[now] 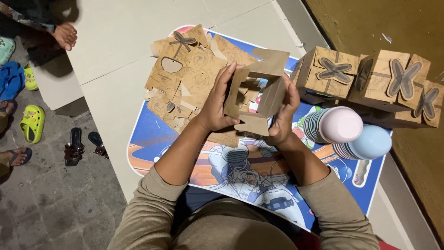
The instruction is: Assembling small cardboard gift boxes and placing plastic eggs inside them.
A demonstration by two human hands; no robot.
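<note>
Two hands grip one half-folded cardboard box (254, 90) above the table (152, 134); my left hand (217, 104) and right hand (284, 111) close around its walls; I judge tucking the bottom flaps comes next.

three finished boxes (370, 83), two cup stacks (347, 134), one half-folded box (256, 92)

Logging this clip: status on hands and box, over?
Left hand and right hand grip half-folded cardboard box. Flat cutouts behind. Nothing blocking.
</note>
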